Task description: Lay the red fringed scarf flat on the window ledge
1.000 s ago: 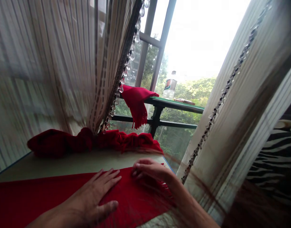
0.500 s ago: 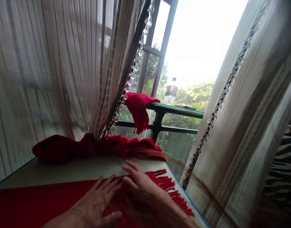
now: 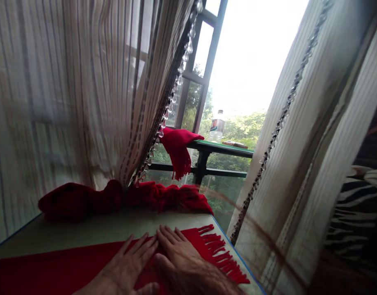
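A red fringed scarf (image 3: 68,266) lies spread along the near part of the table, its fringe towards the right edge. My left hand (image 3: 123,262) rests flat on the scarf with its fingers stretched out and spread. Beside it my right hand (image 3: 179,254) also lies palm down on the scarf, fingers extended, their tips near the scarf's far edge. The two hands almost meet at the fingertips. Neither holds anything. Behind them, a bunched heap of red cloth (image 3: 83,200) runs along the table's far edge.
The pale table (image 3: 114,229) has a blue edge. Beyond it, another red fringed scarf (image 3: 179,149) hangs over a green railing (image 3: 231,149). On the rail stand a plastic bottle (image 3: 217,128) and a flat item. Striped curtains with beaded trim (image 3: 283,110) hang left and right; zebra-patterned fabric (image 3: 354,213) is at right.
My right hand has come down flat onto the scarf, its fingers turned more forward. My left hand stays flat in much the same place. The view has shifted slightly.
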Tool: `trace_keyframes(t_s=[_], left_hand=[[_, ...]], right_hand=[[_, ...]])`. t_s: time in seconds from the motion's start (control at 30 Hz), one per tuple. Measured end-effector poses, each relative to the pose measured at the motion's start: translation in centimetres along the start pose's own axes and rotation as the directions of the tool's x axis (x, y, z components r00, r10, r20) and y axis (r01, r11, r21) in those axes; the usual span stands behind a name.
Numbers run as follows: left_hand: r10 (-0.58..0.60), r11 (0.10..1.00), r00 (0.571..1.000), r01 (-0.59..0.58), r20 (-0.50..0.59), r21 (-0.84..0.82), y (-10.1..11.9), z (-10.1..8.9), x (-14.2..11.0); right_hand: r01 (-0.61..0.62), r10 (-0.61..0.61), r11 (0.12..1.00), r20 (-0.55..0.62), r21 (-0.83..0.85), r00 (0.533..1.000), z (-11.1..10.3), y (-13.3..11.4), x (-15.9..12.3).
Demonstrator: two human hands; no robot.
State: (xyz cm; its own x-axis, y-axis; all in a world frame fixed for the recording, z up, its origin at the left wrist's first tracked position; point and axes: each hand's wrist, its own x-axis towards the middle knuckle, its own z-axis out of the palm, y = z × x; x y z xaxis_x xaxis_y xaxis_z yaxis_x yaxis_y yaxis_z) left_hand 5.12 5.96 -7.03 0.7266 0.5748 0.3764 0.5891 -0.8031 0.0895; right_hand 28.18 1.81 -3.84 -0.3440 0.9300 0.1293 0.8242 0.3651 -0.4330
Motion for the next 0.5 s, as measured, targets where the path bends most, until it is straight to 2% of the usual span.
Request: trace_keyframes(t_s=[0.07,0.17,0.23,0.33,0.43,0.5], left_hand=[[-0.022,0.999,0.999,0.024,0.042,-0.043,0.1,-0.1,0.1],[-0.057,0.995,0.993,0.065,0.099,-0.080,0.7,-0.8,0.4],[-0.081,0.992,0.988,0.093,0.131,-0.089,1.0,-1.3,0.6],[-0.091,0.988,0.981,0.110,0.170,-0.106,1.3,-2.1,0.8],[-0.097,0.985,0.976,0.122,0.193,-0.125,1.4,-3.1,1.0],[-0.075,0.982,0.971,0.111,0.227,-0.151,1.5,-4.0,1.1]], right_hand=[[-0.091,0.089,0.993,-0.031,-0.071,0.996,-0.6,2.1,-1.4],[-0.262,0.254,0.948,-0.070,-0.179,0.965,-2.2,5.5,-3.9],[-0.342,0.332,0.915,-0.080,-0.214,0.940,-3.3,6.6,-5.2],[-0.372,0.351,0.890,-0.126,-0.262,0.928,-3.8,5.6,-6.2],[-0.272,0.234,0.929,-0.170,-0.253,0.957,-2.0,2.9,-6.2],[-0.196,0.166,0.956,-0.149,-0.217,0.975,-0.3,1.9,-6.3]])
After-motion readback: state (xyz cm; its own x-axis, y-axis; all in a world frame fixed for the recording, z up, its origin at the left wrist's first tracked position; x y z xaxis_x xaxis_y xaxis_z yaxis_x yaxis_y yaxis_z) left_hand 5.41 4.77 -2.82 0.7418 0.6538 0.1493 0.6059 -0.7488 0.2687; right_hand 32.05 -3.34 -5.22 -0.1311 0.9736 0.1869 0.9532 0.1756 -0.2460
